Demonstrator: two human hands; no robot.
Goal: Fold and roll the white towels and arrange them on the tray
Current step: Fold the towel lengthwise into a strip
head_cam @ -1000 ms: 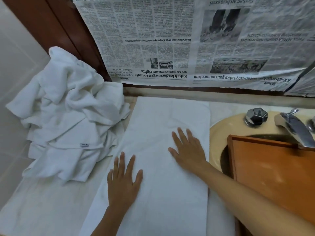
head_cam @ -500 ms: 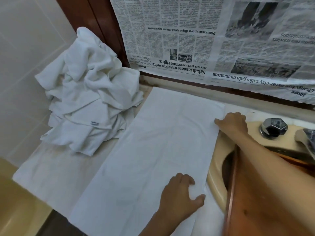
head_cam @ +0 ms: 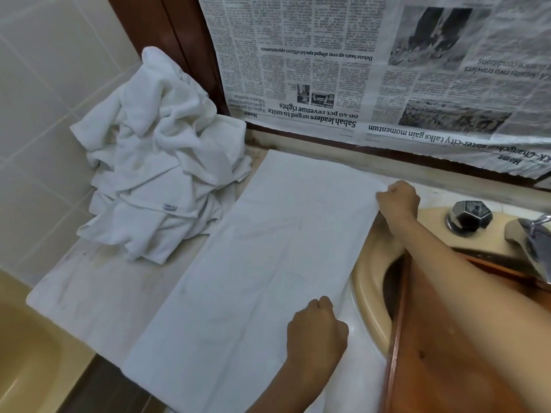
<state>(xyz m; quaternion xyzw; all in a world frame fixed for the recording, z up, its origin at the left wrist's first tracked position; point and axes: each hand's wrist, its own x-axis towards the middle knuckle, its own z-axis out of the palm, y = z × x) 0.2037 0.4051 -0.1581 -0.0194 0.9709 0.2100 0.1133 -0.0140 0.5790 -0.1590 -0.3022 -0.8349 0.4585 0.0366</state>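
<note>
Lying flat on the counter [head_cam: 98, 293] is one white towel [head_cam: 262, 263], long and smooth, w/ its far end close to the back wall. Both hands are holding its right edge. The R hand [head_cam: 398, 199] is curling tight round the far right corner, just by the sink [head_cam: 369, 278] rim. The L hand [head_cam: 316, 332] is curling its fingers on the near part of the same edge, thumb out to the side, and looks to be pinching the cloth.

A messy pile [head_cam: 155, 180] of more white towels is sitting at the back left, against the tiles, and is touching the flat towel's left side. The brown wood tray [head_cam: 447, 353] is resting over the sink on the right, w/ the R arm reaching across it. A shiny knob [head_cam: 468, 216] and a tap [head_cam: 530, 234] are standing at the back of the sink. A newspaper [head_cam: 357, 70] is hanging upside down on the wall behind it all.
</note>
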